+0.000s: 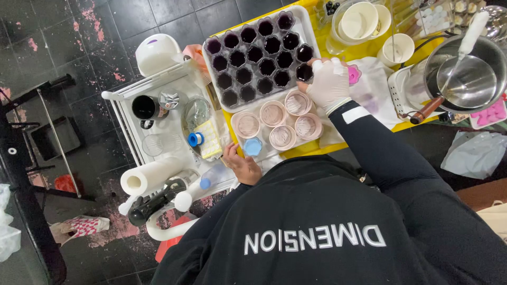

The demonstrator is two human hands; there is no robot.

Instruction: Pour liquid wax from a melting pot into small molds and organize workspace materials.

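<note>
My right hand [328, 82], in a white glove, is closed around a small cup of dark purple liquid [304, 72] at the right edge of a white tray [308, 31]. Several more dark purple cups [255, 54] stand in rows on that tray. In front of them sit several pink cups with pale pink filling [273, 113] and one small blue cup [253, 146]. My bare left hand [243, 166] rests with curled fingers at the tray's near left corner, just below the blue cup. Whether it grips anything is unclear.
The tray lies on a yellow table [364, 51]. At the right are a steel pot with a ladle [467, 79] and white cups [359, 21]. A white wire cart [127, 113] on the left carries a black cup [143, 107], a paper roll [150, 177] and bottles.
</note>
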